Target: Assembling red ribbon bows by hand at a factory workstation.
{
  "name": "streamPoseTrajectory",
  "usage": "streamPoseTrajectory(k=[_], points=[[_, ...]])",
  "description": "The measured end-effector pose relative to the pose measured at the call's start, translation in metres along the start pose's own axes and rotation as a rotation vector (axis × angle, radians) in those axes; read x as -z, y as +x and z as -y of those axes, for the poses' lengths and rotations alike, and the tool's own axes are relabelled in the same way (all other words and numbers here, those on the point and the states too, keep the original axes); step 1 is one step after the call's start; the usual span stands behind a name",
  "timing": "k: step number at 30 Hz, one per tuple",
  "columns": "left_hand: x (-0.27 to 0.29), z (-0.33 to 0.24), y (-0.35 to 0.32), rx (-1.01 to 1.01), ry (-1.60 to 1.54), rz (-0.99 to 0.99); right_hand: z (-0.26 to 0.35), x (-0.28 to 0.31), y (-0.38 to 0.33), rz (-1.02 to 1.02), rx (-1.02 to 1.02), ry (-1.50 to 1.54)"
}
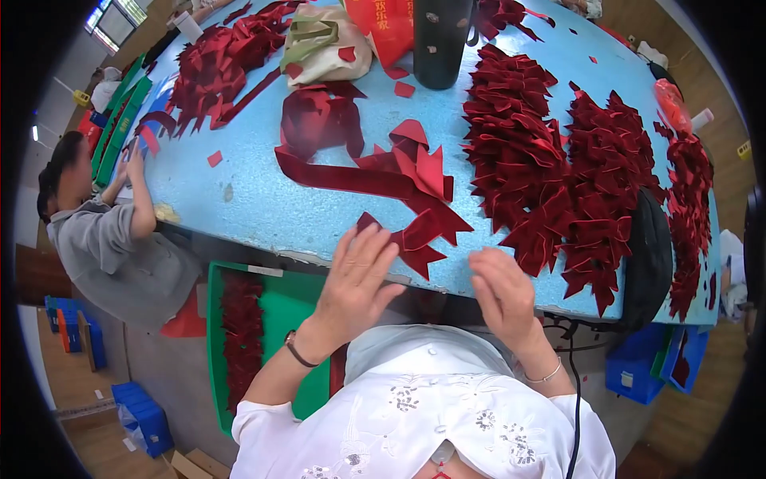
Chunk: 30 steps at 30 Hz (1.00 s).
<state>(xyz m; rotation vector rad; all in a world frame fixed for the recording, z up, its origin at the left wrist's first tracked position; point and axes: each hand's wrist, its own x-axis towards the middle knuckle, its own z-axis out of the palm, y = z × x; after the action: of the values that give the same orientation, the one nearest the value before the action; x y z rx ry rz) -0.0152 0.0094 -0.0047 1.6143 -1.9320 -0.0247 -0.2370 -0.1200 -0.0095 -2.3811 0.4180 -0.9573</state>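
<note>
At the table's near edge my left hand (357,279) lies with its fingers stretched out, the tips on the end of a dark red velvet ribbon piece (423,231) with notched tails. A long ribbon strip (343,177) runs from that piece toward the left. To the right, my right hand (504,291) is raised at the edge with its fingers extended and loosely bent, and nothing shows in it. Just beyond it stands a thick row of stacked red ribbon bows (519,152). Behind the strip lie folded loops of ribbon (319,120) and a brighter red folded piece (427,164).
More bow rows (606,184) stand to the right, beside a black bag (648,263). A dark bottle (439,44), a cloth bag (327,44) and a ribbon pile (215,76) are farther back. A green crate (215,319) sits below the edge. A person in grey (120,247) works at left.
</note>
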Motion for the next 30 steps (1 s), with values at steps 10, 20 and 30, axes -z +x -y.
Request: streamPoseTrajectory(k=[10, 20, 30], points=[[-0.018, 0.002, 0.008, -0.031, 0.004, 0.053, 0.005, -0.033, 0.04, 0.088, 0.075, -0.059], [-0.033, 0.009, 0.006, 0.0, 0.032, 0.021, -0.003, -0.056, 0.042, 0.246, 0.095, -0.17], [-0.025, 0.001, 0.008, 0.013, 0.043, 0.058, -0.01, -0.033, 0.043, 0.237, -0.021, -0.268]])
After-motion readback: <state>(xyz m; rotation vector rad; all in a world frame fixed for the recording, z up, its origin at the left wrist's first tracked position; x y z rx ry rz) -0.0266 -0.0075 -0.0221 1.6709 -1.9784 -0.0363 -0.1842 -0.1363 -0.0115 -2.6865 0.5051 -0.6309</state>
